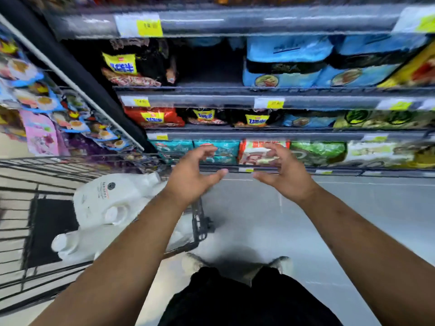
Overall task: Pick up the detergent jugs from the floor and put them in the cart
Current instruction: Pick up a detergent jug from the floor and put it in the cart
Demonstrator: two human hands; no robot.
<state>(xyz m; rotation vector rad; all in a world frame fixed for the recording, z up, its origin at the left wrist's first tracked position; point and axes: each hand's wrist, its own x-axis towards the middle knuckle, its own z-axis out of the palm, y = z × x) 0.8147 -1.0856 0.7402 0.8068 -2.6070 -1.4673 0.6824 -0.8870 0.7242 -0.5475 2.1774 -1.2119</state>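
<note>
Two white detergent jugs lie in the black wire cart (21,234) at my left. The upper jug (110,201) rests on its side with its cap toward me. The lower jug (75,245) lies below it and my left forearm covers part of it. My left hand (190,177) hovers over the cart's right corner, fingers spread and loosely bent, holding nothing. My right hand (282,172) is level with it over the floor, palm facing the left hand, also holding nothing. No jug shows on the visible floor.
Store shelves (259,100) packed with snack and noodle packs rise straight ahead. A hanging rack of packets (47,118) stands behind the cart at left. Grey floor (353,220) stretches to the right. My feet (195,262) stand beside the cart's corner.
</note>
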